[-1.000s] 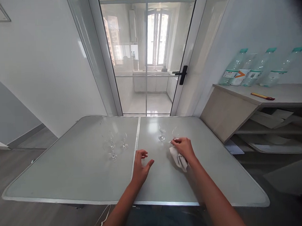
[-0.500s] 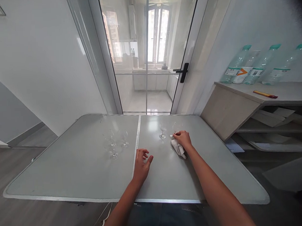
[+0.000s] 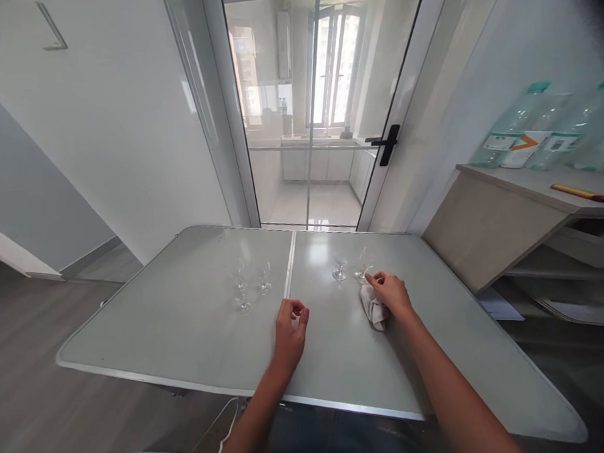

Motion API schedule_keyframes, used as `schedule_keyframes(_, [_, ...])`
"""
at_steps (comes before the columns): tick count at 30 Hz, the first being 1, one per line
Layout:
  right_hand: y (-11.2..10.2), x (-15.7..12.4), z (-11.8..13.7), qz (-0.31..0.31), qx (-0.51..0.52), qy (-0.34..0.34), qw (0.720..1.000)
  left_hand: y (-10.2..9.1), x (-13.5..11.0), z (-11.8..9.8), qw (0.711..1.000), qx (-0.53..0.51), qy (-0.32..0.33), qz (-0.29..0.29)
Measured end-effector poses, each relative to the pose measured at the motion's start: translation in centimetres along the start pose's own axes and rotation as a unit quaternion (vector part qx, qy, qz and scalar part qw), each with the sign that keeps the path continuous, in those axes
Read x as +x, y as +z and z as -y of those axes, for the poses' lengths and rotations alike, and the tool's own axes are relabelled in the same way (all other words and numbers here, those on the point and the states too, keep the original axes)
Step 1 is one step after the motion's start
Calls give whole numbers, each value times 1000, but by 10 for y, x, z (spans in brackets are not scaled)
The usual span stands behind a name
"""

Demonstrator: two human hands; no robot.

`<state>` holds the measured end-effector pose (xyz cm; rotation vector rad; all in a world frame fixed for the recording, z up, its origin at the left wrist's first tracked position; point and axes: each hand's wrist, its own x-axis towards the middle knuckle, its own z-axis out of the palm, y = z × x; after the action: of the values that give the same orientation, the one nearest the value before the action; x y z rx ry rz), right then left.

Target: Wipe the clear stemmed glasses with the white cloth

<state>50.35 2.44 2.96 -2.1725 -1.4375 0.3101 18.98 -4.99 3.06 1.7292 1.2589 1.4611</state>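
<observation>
On the right half of the table, my right hand (image 3: 391,295) is closed round a crumpled light cloth (image 3: 374,310), which hangs under the palm. Its fingertips are beside the foot of a clear stemmed glass (image 3: 363,276); whether they touch it I cannot tell. Another stemmed glass (image 3: 339,271) stands upright just left of that one. My left hand (image 3: 291,327) hovers near the table's middle seam, fingers loosely curled and thumb apart, with nothing in it. Left of the seam stand three more stemmed glasses (image 3: 265,286), grouped close together.
The grey table (image 3: 187,345) has a pale metal edge. Beyond it is a glass door with a black handle (image 3: 389,144). At right, a shelf unit (image 3: 515,224) bears several plastic bottles (image 3: 520,127) and a yellow-and-red stick-like item (image 3: 581,192).
The view has turned left, so things sit further right. My right fingers have drawn back slightly from the glass, the cloth still in hand. My left fingers have curled in more.
</observation>
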Motion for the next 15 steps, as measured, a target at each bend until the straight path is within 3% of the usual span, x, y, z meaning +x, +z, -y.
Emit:
schedule_keyframes(4, [-9, -30, -21, 49, -18, -18, 998, -6, -1, 4, 994, 21, -63, -87])
schedule_keyframes(9, [-25, -62, -40, 111, -66, -14, 992, 0, 11, 29, 969, 77, -135, -194])
schedule_keyframes(12, [-27, -78, -34, 75, -27, -19, 997, 8, 25, 44, 961, 75, -126, -234])
schedule_keyframes(15, [-16, -96, -20, -10, 59, -25, 998, 15, 41, 52, 954, 63, -122, -267])
